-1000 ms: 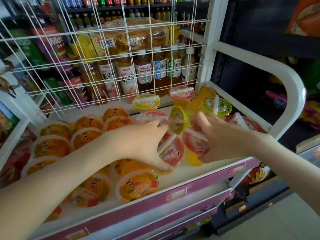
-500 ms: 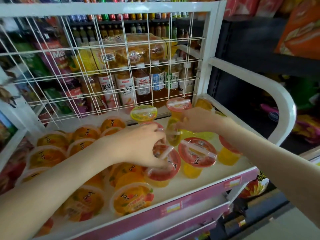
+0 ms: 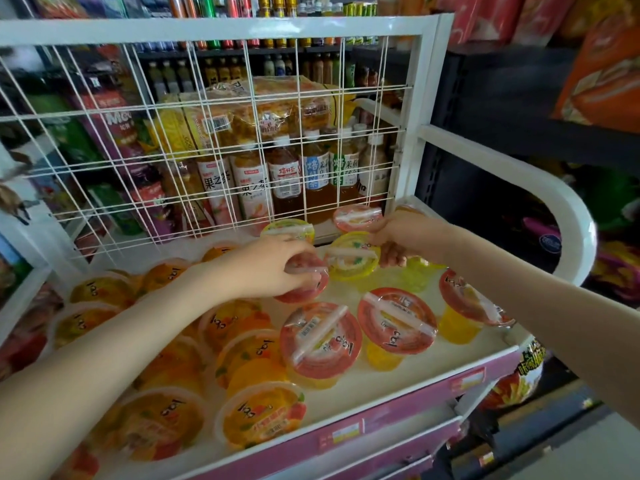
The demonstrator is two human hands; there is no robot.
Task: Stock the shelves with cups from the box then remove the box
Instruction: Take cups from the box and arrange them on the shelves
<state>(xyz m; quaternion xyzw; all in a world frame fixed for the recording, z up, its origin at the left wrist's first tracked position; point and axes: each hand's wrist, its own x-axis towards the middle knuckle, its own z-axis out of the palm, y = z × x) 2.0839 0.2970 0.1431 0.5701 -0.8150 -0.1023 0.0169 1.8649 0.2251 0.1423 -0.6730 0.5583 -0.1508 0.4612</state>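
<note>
Now both hands are working at the back right of the shelf point(image 3: 377, 389). Left hand point(image 3: 273, 266) is reaching in from the left, fingers curling down over a red-lidded cup point(image 3: 310, 289) and gripping its rim; cannot tell whether that cup is resting on the white shelf floor or lifted off it. Right hand point(image 3: 408, 237) is pinching the far edge of a yellow-lidded cup point(image 3: 349, 261), which is tilting its lid toward the camera, just beside the red one. Three more red-lidded cups point(image 3: 320, 337) are standing upright in a loose row nearer the pink front edge. Orange fruit cups point(image 3: 258, 412) are crowding the left half, several leaning and overlapping. Two further cups point(image 3: 356, 216) are sitting close to the wire grid point(image 3: 221, 140) at the back. Behind the grid, tea bottles point(image 3: 284, 178) are standing in a line.
</note>
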